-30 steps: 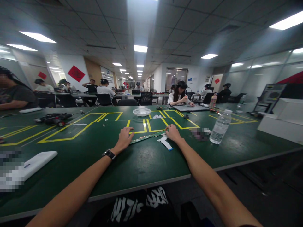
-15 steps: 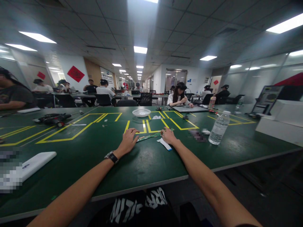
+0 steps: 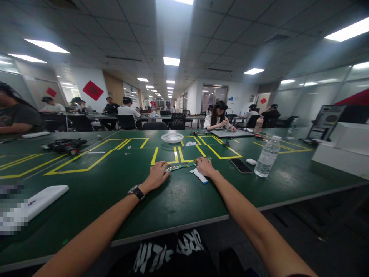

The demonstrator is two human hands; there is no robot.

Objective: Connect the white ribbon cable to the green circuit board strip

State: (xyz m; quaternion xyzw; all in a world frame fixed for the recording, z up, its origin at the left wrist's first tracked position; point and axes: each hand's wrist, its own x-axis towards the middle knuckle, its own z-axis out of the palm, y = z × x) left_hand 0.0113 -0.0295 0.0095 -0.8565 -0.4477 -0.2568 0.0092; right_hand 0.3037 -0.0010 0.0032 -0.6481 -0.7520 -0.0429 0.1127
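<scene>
A long, narrow green circuit board lies between my two hands, low over the green table. At its left end, the fingers of my left hand are closed on the board's edge. My right hand is closed around the strip near its other end, and a short piece of board pokes out beyond the fingers. Under that hand a white flat ribbon cable with a blue tip trails toward me. Whether the cable is joined to the board is hidden by my right fingers.
To the right are a phone, a white earbud case and a water bottle. A clear round dish stands ahead, near yellow tape outlines. Left are a black device and a white slab. A person works across the table.
My left hand has slid right and slightly lower along the board, nearer my right hand. My right hand has moved a little left and down, and the board has shifted with them.
</scene>
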